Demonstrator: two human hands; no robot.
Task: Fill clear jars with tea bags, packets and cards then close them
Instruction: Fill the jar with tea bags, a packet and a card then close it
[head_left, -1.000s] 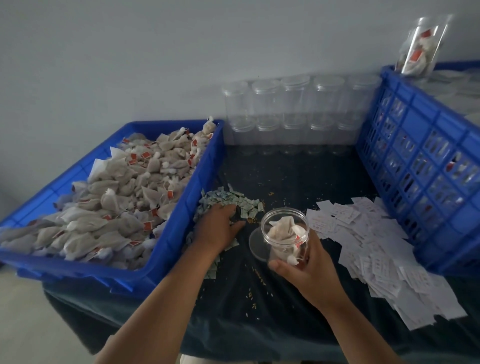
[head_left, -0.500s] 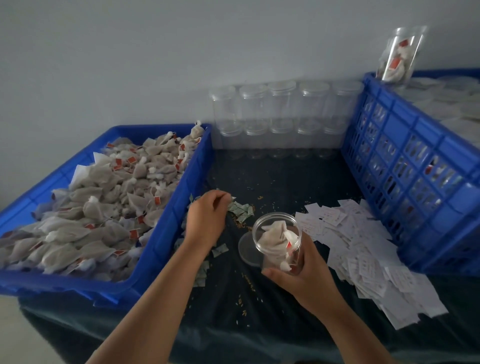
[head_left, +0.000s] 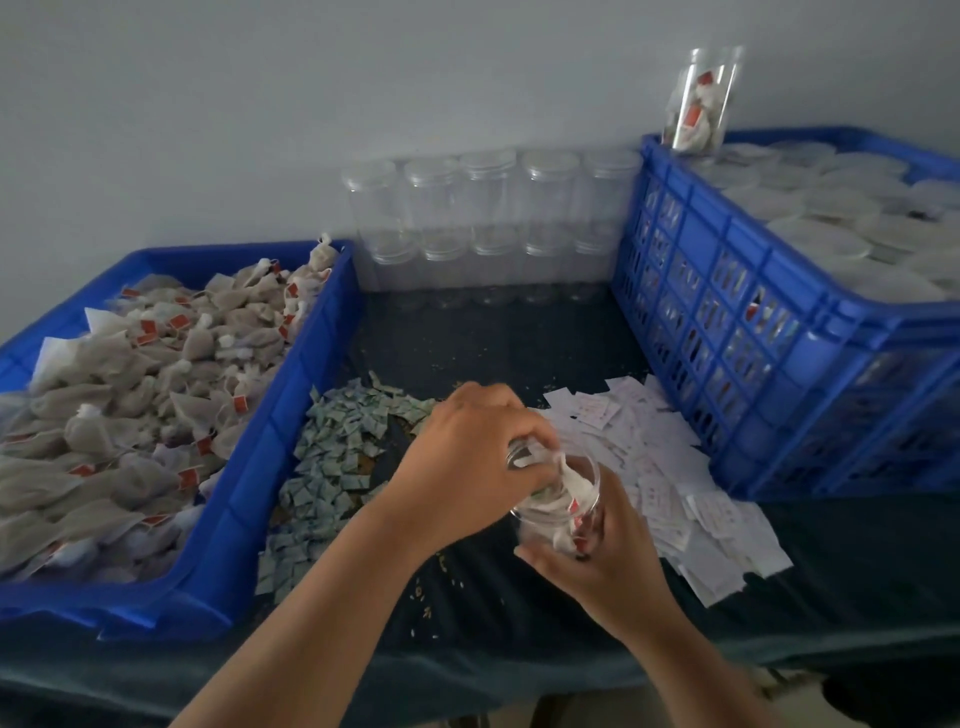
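Head view: the camera is looking down on a dark-clothed table standing against a pale wall.
Right grip: this bare hand is wrapping its fingers round the lower wall of the jar, holding it tilted, low over the table, between the packets and the cards.
Left grip: its fingers are curling over the jar's mouth. Whether they are pinching a packet or only pressing the contents down is hidden, so I cannot tell.
Progress on this jar: tea bags with red tags are already sitting inside. The packet step is seemingly under way, and the card and lid are probably remaining.
Finished work: one filled jar is standing on the far corner of the crate. The crate is carrying many round translucent tops, apparently closed jars.
Work remaining: empty jars are waiting in two stacked rows by the wall.
Tea bags: soft, crumpled grey-white mesh pouches are heaping in a shallow blue tray.
Packets: small flat grey-green squares are lying scattered beside the tray.
Cards: thin white printed slips are overlapping loosely.
Jar and crate: the jar is showing as clear rigid plastic, cylindrical, and the crate as latticed blue plastic.
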